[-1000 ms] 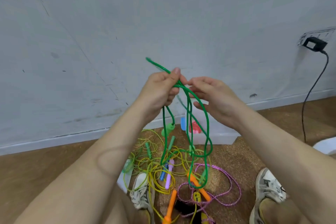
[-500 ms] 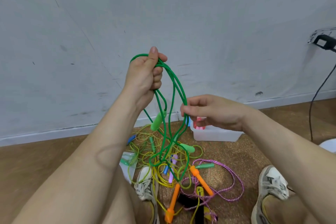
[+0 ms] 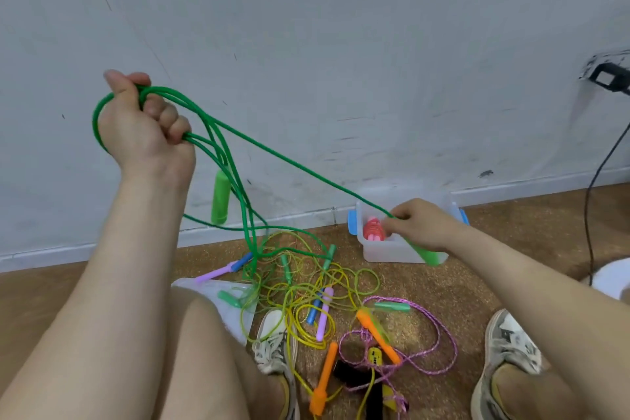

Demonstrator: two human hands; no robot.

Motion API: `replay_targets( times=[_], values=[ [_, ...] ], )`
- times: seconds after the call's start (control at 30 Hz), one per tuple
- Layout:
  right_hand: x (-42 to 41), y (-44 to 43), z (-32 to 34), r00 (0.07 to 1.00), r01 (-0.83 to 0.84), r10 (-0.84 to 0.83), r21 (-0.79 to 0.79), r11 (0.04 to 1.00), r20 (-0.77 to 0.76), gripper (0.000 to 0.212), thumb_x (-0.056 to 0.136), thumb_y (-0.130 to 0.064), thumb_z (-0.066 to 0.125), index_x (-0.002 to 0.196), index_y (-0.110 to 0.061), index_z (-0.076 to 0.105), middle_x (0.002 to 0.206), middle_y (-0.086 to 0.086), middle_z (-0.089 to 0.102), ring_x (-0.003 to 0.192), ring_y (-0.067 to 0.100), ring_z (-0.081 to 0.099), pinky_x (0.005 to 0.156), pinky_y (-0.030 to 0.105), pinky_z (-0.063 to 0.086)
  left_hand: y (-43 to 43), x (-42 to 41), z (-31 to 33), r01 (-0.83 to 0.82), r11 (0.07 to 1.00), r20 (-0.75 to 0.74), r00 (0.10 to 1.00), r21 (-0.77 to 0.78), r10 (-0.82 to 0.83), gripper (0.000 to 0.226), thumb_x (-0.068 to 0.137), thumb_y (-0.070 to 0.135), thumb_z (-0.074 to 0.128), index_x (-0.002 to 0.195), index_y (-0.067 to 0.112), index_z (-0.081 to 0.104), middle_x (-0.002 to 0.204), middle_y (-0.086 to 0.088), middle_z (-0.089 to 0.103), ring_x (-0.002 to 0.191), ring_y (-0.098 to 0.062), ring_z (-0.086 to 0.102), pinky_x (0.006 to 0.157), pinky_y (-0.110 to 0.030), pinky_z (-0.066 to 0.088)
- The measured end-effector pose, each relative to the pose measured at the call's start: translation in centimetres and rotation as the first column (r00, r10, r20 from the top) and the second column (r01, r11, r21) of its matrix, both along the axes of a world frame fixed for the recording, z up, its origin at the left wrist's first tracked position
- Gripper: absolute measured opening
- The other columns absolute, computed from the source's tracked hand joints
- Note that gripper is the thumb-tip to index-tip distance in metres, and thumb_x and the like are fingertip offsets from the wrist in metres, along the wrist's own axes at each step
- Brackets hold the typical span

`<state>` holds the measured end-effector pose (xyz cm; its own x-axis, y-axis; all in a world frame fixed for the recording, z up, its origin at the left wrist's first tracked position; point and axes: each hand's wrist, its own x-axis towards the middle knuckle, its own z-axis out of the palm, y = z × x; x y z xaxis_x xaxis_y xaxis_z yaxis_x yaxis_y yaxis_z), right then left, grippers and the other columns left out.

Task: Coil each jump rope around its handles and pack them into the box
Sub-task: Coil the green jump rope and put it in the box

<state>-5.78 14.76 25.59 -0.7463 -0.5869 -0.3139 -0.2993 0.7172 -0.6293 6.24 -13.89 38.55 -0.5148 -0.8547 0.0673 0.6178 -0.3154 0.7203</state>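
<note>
- Here, the left hand (image 3: 143, 126), raised at upper left, is clenched in a fist around several gathered loops of the green jump rope (image 3: 289, 164), a smooth, round, glossy cord.
- One strand of that cord runs taut and straight, on a diagonal from the left fist down and to the right, ending at the right hand (image 3: 419, 225).
- The right hand, low over the box (image 3: 385, 254), curls its fingers round one green handle (image 3: 428, 254), a smooth plastic cylinder. The handle's long axis slants, with its free end pointing down and to the right, across the box's front wall.
- The second green handle (image 3: 220, 196) hangs below the left fist, its long axis nearly vertical, in front of the scuffed white wall (image 3: 306, 27).
- Slack loops of the green cord drop from the fist into the pile on the floor.
- The box is a translucent rectangular plastic tub with blue side latches (image 3: 353, 222), standing by the skirting. A red-and-pink coiled rope (image 3: 373, 232) lies inside.
- On the speckled, cork-like floor (image 3: 460, 283) lies a tangle: thin translucent yellow-green cords (image 3: 366, 283), a pink braided rope (image 3: 439, 327), orange tapered handles (image 3: 325, 375) and lilac-and-blue handles (image 3: 221, 271).
- Two worn white sneakers (image 3: 272, 344) flank the tangle.
</note>
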Motion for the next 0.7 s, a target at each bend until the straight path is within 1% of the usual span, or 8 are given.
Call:
replay_targets(
  times=[0.1, 0.2, 0.27, 0.37, 0.43, 0.5, 0.57, 0.7],
  values=[
    [0.1, -0.2, 0.4, 0.997, 0.075, -0.072, -0.129, 0.989, 0.03, 0.035, 0.096, -0.021, 0.053, 0.066, -0.013, 0.067, 0.043, -0.013, 0.057, 0.042, -0.005, 0.051, 0.044, 0.007, 0.034, 0.5, -0.4, -0.4, 0.104, 0.992, 0.2, 0.976, -0.065, -0.089, 0.036, 0.101, 0.041, 0.037, 0.074, 0.02, 0.047, 0.048, 0.009, 0.023, 0.041, -0.006, 0.014, 0.038, -0.019, 0.01],
    [0.7, -1.2, 1.6, 0.887, 0.372, -0.201, -0.384, 0.845, 0.416, 0.034, 0.098, -0.023, 0.051, 0.075, -0.001, 0.06, 0.046, 0.008, 0.048, 0.039, 0.018, 0.048, 0.049, 0.023, 0.045, 2.4, -1.4, -1.4, 0.294, 0.952, 0.414, 0.879, -0.084, -0.235, 0.033, 0.102, 0.038, 0.038, 0.077, 0.02, 0.05, 0.045, 0.01, 0.026, 0.037, -0.004, 0.016, 0.038, -0.017, 0.009],
    [1.4, -1.9, 3.1, 0.782, 0.452, -0.117, -0.428, 0.783, 0.612, 0.033, 0.099, -0.025, 0.05, 0.077, -0.001, 0.057, 0.048, 0.007, 0.037, 0.038, 0.018, 0.038, 0.044, 0.025, 0.041, 3.9, -2.0, -1.9, 0.4, 0.911, 0.514, 0.804, -0.097, -0.298, 0.022, 0.101, 0.028, 0.043, 0.087, 0.016, 0.054, 0.048, 0.007, 0.032, 0.038, -0.003, 0.019, 0.037, -0.016, 0.011],
    [2.1, -2.8, 4.6, 0.664, 0.448, 0.033, -0.433, 0.782, 0.747, 0.036, 0.101, -0.029, 0.044, 0.083, -0.004, 0.063, 0.054, 0.003, 0.044, 0.042, 0.014, 0.042, 0.039, 0.02, 0.036, 5.6, -2.6, -2.4, 0.553, 0.825, 0.627, 0.685, -0.116, -0.371, 0.01, 0.093, 0.003, 0.05, 0.085, 0.009, 0.051, 0.063, -0.005, 0.047, 0.043, -0.006, 0.027, 0.039, -0.015, 0.017],
    [2.1, -3.2, 5.0, 0.621, 0.476, 0.093, -0.468, 0.745, 0.779, 0.033, 0.1, -0.03, 0.045, 0.091, -0.007, 0.068, 0.064, 0.004, 0.056, 0.046, 0.011, 0.045, 0.037, 0.018, 0.033, 6.2, -3.0, -2.8, 0.625, 0.772, 0.665, 0.627, -0.119, -0.406, 0.013, 0.089, -0.009, 0.048, 0.089, 0.004, 0.052, 0.072, -0.012, 0.053, 0.049, -0.008, 0.031, 0.042, -0.016, 0.021],
    [2.2, -3.6, 5.1, 0.63, 0.491, 0.123, -0.515, 0.702, 0.767, 0.025, 0.097, -0.027, 0.05, 0.103, -0.013, 0.069, 0.08, 0.005, 0.063, 0.049, 0.009, 0.044, 0.035, 0.016, 0.029, 6.6, -3.0, -3.2, 0.645, 0.761, 0.665, 0.596, -0.063, -0.451, 0.04, 0.088, -0.012, 0.046, 0.096, 0.002, 0.009, 0.076, -0.014, 0.055, 0.052, -0.009, 0.032, 0.042, -0.017, 0.025],
    [2.3, -4.0, 4.8, 0.707, 0.418, 0.119, -0.548, 0.725, 0.697, 0.021, 0.092, -0.019, 0.059, 0.112, -0.019, 0.068, 0.095, 0.006, 0.063, 0.056, 0.009, 0.045, 0.037, 0.016, 0.028, 7.1, -3.3, -3.3, 0.67, 0.741, 0.603, 0.608, -0.039, -0.517, 0.016, 0.09, -0.012, 0.043, 0.097, 0.002, 0.039, 0.078, -0.014, 0.056, 0.053, -0.009, 0.031, 0.042, -0.016, 0.026],
    [3.4, -4.9, 3.4, 0.752, 0.236, 0.21, -0.553, 0.799, 0.625, 0.025, 0.088, -0.007, 0.065, 0.112, -0.014, 0.065, 0.103, 0.02, 0.067, 0.059, 0.009, 0.043, 0.037, 0.017, 0.031, 8.2, -3.6, -3.3, 0.645, 0.762, 0.433, 0.672, 0.055, -0.6, 0.024, 0.094, -0.01, 0.036, 0.114, -0.002, 0.046, 0.078, -0.012, 0.05, 0.05, -0.007, 0.035, 0.041, -0.014, 0.026]
  ],
)
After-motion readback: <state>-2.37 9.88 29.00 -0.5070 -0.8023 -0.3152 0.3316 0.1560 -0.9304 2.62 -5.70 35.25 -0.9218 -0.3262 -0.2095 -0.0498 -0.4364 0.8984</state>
